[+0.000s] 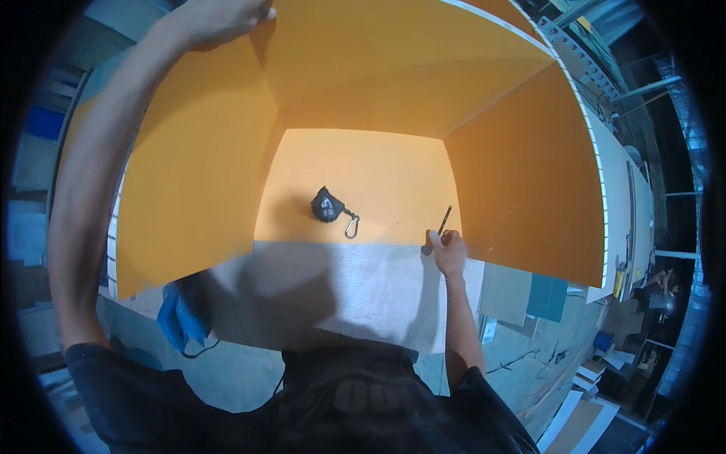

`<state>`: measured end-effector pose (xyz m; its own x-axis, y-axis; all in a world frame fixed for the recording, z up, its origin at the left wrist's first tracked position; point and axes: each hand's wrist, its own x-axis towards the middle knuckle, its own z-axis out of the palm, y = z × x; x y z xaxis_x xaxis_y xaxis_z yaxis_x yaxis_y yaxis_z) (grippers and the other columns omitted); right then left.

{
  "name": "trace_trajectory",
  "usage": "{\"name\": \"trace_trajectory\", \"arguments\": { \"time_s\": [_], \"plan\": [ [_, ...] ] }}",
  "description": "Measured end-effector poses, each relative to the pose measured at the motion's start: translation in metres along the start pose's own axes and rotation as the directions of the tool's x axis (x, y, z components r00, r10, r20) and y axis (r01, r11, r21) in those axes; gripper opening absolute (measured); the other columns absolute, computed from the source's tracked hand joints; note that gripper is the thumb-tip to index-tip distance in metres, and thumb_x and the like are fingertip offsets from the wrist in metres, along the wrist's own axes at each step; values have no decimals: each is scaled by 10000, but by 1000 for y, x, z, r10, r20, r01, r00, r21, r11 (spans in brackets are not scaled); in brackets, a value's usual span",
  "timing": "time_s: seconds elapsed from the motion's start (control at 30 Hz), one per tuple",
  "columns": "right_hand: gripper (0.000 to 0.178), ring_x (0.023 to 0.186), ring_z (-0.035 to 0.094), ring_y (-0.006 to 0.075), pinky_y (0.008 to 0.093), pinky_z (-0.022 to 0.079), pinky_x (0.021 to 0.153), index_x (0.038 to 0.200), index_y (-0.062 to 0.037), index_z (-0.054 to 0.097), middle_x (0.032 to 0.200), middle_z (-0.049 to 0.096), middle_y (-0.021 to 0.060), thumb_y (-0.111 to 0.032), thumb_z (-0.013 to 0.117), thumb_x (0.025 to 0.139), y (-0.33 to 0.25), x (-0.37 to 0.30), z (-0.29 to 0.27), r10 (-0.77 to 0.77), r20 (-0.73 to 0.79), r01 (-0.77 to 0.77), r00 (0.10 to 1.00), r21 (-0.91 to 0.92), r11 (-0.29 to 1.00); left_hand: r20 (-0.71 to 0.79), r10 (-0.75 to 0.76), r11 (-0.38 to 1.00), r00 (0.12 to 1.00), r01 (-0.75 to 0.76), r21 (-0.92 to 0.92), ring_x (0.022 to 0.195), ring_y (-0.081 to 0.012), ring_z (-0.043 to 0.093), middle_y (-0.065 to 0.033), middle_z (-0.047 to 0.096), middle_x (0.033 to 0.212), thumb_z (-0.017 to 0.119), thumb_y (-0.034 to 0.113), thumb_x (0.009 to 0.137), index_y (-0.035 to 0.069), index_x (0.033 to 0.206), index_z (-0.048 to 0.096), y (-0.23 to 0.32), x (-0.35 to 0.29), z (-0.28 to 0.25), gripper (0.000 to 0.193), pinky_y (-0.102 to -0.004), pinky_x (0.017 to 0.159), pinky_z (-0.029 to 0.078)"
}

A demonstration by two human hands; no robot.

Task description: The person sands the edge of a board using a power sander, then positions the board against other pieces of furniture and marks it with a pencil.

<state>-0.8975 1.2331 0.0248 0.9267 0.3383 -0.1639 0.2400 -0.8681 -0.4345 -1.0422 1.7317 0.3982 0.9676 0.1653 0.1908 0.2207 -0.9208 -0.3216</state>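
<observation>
An orange open-fronted box (355,68) of joined panels takes up most of the view, its inside facing me. At the upper left, my left hand (219,21) is closed over the edge of the box near a corner; part of its grip is hidden. My right hand (451,253) pinches a thin dark pencil (445,219), tilted upright, at the near right of the box's bottom panel. On that panel lies a small black pouch (327,206) with a metal carabiner (352,226) attached.
A pale board (378,291) lies between my body and the box. A blue object (183,314) with a dark cord sits at the lower left. Flat panels (514,291) lean or lie on the right, with more boards (578,420) farther down. Another person (662,291) appears at the far right.
</observation>
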Motion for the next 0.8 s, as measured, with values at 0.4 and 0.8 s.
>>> {"name": "trace_trajectory", "arguments": {
  "time_s": [0.4,0.8],
  "plan": [
    [457,774,656,365,475,521,733,844,-20,639,787,654,166,-466,703,923,20,21,25,-96,-43,94,994,-45,995,-11,24,999,1000,-24,30,1235,-397,495,-238,527,1242,756,224,840,-111,1124,555,-10,7,6,483,-459,1046,417],
    [375,847,681,410,536,518,767,896,-33,605,872,693,214,-394,592,994,19,24,25,-128,17,129,992,-36,991,-11,-31,999,999,31,-14,1225,-397,496,-241,520,1239,749,212,834,-123,1144,546,-4,8,6,500,-464,1043,419]
  ]
}}
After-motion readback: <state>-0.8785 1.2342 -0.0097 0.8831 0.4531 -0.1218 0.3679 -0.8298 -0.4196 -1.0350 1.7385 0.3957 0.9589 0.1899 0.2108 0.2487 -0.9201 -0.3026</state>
